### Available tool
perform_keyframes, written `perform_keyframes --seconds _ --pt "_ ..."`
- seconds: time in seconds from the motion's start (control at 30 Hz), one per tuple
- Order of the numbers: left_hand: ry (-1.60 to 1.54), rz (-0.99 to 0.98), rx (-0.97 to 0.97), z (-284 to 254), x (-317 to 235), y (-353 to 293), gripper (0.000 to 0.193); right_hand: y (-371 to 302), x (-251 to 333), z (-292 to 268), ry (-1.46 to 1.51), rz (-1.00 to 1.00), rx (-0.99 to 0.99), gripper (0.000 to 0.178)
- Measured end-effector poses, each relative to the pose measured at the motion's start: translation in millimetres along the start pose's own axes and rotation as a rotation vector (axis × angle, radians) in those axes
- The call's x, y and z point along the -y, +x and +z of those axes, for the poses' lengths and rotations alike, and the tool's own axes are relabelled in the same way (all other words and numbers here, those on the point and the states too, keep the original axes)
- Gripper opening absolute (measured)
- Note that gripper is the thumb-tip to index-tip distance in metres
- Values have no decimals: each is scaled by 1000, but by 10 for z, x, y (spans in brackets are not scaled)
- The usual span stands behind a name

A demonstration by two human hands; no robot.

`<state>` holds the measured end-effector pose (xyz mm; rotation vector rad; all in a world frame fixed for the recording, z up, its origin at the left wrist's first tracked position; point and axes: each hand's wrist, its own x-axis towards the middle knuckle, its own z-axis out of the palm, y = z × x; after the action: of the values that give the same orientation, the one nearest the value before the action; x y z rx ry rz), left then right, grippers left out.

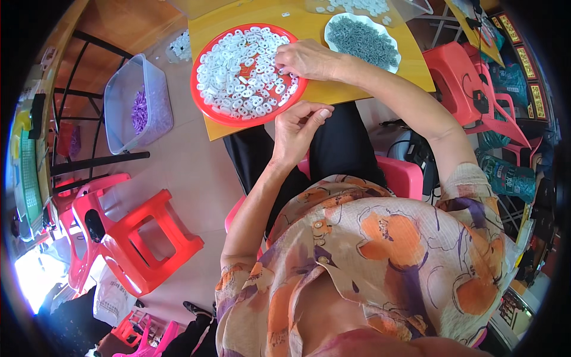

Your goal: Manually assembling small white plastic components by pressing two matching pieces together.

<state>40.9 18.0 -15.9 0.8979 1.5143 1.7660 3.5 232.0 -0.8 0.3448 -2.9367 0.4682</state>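
On the yellow table, a round red tray (198,101) holds a heap of small white oval plastic pieces (229,65) with holes in them. My right hand (309,59) reaches over the tray's right side, its fingers curled down among the pieces; whatever is between the fingertips is hidden. By the tray's near right rim is my left hand (297,128), thumb and fingers pressed together. Anything in that pinch is too small to make out. Beyond my right wrist stands a white scalloped dish (397,64) full of small grey metal parts (360,41), perhaps screws.
The yellow table's (363,88) near edge lies just above my lap. A clear bin (119,113) with purple pieces is on the left, near a red stool (151,238). Another red stool (446,83) stands at right. A clear tub (404,7) of white pieces sits at the back.
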Motion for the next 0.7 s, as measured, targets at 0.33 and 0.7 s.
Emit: perform_keyframes --seconds 0.33,0.7 --pt "-114 -70 -190 -127 41 46 25 -177 127 -220 547 334 -52 21" --pt "-859 -303 -201 -76 19 41 27 -896 704 -264 932 304 -270 14"
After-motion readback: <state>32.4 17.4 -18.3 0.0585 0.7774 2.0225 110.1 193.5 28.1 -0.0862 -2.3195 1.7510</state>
